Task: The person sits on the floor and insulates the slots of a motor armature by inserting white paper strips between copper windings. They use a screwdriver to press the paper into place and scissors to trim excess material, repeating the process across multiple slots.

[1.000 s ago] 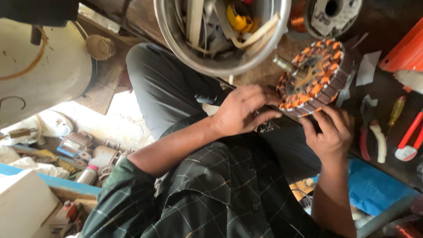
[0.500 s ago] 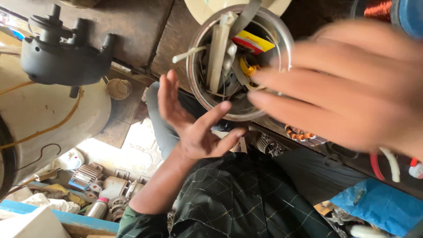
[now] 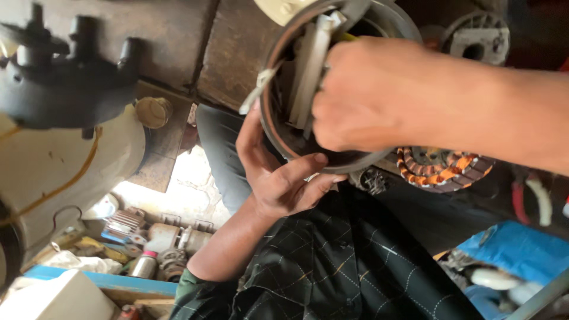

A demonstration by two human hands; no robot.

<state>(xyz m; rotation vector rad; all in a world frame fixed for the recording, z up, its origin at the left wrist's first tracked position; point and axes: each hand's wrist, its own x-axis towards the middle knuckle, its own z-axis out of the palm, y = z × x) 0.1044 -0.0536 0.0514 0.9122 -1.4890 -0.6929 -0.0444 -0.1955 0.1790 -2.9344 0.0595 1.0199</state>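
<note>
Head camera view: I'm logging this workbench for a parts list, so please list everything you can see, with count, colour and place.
Round metal bowl: one, grey, top centre, holding pale strips and a yellow part.
Wound motor core: one, copper-orange and dark, right of the bowl, partly behind the arm.
Second motor part: one, grey, top right.
Dark cast housing: one, black, top left.
Cream rounded casing: one, off-white, left.
Small parts pile: several, grey and brown, lower left.
Blue sheet: one, lower right.
Red-handled tools: blurred, count unclear, right edge.
Checked shirt: dark green, bottom centre.
Left hand: cups the bowl's lower rim.
Right hand: reaches into the bowl.
</note>
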